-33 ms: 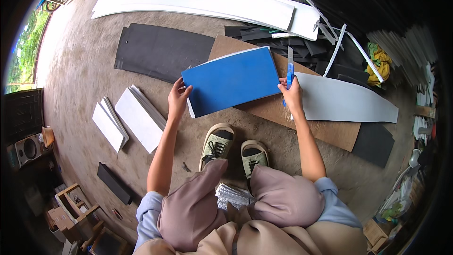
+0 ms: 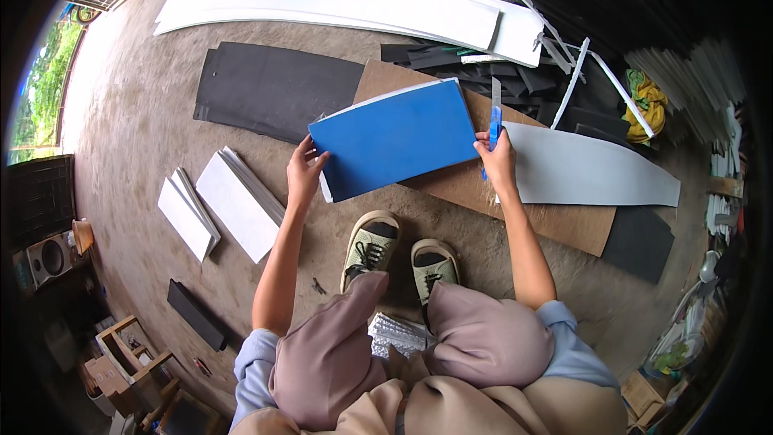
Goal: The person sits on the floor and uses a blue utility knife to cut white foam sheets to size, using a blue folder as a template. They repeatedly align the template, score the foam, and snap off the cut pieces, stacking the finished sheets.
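Observation:
A rectangular blue sheet (image 2: pixel 394 141), with white layers showing along its far and left edges, is held tilted over the floor in front of my shoes. My left hand (image 2: pixel 304 167) grips its left edge, thumb towards the top face. At the right edge, my right hand (image 2: pixel 498 159) pinches the sheet and also holds a blue snap-off utility knife (image 2: pixel 495 125), its blade out and pointing away from me. Under the sheet lies a brown board (image 2: pixel 547 221), partly hidden. A light grey sheet (image 2: pixel 588 167) rests on that board, right of my right hand.
Long white sheets (image 2: pixel 322 4) lie across the far floor. A black sheet (image 2: pixel 278 84) is behind my left hand. Two white stacks (image 2: pixel 237 205) sit left of my left arm, near a black block (image 2: pixel 196 314). Black offcuts and white strips (image 2: pixel 570 84) are piled far right.

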{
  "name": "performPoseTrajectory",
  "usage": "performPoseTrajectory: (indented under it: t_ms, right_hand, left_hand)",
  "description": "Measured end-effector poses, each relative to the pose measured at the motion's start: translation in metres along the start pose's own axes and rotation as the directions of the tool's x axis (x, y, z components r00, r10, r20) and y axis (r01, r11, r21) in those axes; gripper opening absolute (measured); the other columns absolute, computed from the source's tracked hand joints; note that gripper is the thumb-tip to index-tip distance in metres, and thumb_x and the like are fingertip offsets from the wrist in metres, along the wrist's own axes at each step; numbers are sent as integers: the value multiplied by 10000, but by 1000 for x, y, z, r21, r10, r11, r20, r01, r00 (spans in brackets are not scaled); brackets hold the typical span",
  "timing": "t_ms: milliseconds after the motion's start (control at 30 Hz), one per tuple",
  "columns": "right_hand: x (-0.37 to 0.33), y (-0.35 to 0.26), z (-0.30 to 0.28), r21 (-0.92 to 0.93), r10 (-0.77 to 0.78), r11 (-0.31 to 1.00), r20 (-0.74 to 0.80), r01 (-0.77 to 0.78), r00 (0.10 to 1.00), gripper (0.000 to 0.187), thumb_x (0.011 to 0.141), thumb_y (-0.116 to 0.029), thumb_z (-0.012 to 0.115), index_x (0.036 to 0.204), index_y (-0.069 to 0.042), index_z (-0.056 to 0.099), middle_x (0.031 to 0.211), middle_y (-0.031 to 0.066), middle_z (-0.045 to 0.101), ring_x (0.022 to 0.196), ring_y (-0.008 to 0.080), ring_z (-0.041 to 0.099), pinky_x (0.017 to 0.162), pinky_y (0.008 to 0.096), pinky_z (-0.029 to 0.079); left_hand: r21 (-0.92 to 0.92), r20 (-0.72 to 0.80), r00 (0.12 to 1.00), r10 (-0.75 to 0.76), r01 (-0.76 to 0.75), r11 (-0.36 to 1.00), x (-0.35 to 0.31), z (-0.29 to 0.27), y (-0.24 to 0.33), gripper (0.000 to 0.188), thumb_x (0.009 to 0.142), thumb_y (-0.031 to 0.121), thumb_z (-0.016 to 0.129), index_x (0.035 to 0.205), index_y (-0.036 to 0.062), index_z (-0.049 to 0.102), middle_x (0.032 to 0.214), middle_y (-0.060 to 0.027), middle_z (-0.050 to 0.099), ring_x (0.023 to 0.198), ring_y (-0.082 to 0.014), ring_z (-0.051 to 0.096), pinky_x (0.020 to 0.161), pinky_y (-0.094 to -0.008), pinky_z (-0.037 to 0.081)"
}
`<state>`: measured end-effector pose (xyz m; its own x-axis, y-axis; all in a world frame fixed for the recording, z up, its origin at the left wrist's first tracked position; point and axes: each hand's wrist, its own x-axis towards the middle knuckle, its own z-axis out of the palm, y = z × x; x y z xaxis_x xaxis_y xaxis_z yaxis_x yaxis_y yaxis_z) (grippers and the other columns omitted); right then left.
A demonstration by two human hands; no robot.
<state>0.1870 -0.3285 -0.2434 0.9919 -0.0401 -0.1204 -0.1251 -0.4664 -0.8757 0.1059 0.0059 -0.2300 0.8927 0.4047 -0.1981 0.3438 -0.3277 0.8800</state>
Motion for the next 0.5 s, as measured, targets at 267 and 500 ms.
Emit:
performPoseTrajectory:
  t_ms: [267,500]
  right_hand:
    - [2,4,-3,-2,4,1000,-36,-4,999,225,688,19,604,853,-8,452,810,90,601,724,188,596,651,298,465]
    - [5,8,-4,41,6,999,-14,-6,1000,251,674,37,612,854,-10,444,809,93,599,722,177,599,648,283,470]
  left_hand:
    - [233,12,1000,13,-16,972,-1,4,4,540,691,82,651,1188,43,443,1031,-112,515,851,-188,568,737,-299,465]
    - [278,24,999,43,-48,959,1,5,-1,536,698,111,651,1187,37,445,1015,-116,498,834,-186,565,727,-296,464]
